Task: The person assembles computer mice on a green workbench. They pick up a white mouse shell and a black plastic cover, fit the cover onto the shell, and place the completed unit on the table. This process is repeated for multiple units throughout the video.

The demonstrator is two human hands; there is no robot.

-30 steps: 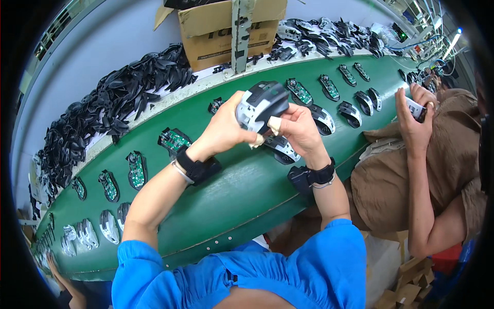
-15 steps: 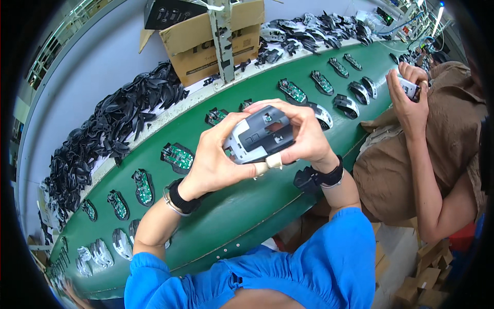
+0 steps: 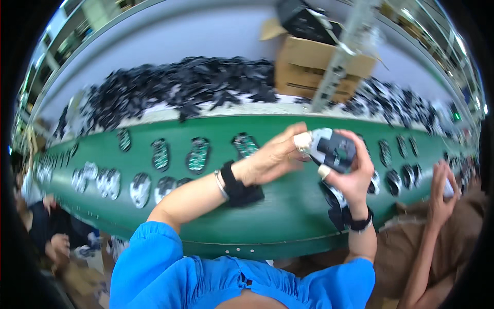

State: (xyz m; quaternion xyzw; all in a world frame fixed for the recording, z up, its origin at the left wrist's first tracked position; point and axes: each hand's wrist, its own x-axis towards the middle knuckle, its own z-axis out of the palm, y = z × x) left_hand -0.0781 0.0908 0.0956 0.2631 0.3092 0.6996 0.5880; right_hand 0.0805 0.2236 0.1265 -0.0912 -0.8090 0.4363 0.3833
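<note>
My right hand (image 3: 355,172) grips a black and grey computer mouse (image 3: 334,150) above the belt, its thumb below and its fingers around the far right side. Cream finger cots cover some of my fingertips. At the mouse's left end, my left hand (image 3: 275,159) has a fingertip at or very near its edge; motion smears the other fingers, so I cannot tell whether it holds on. Beneath and beyond my left hand lies a mouse base with a green circuit board (image 3: 245,145). Grey and black mouse shells (image 3: 334,195) lie under my right hand, partly hidden.
The green belt (image 3: 288,216) carries a far row of circuit-board bases (image 3: 198,154) and a near row of mouse shells (image 3: 140,189). Behind it are heaped black parts (image 3: 206,82), a cardboard box (image 3: 303,67) and a metal post (image 3: 334,77). A co-worker's hand (image 3: 442,198) is at the right.
My view has swung left. My hands, both around the mouse before, have drawn apart: the right keeps it while the left has shifted to its left end. The mouse is turned differently.
</note>
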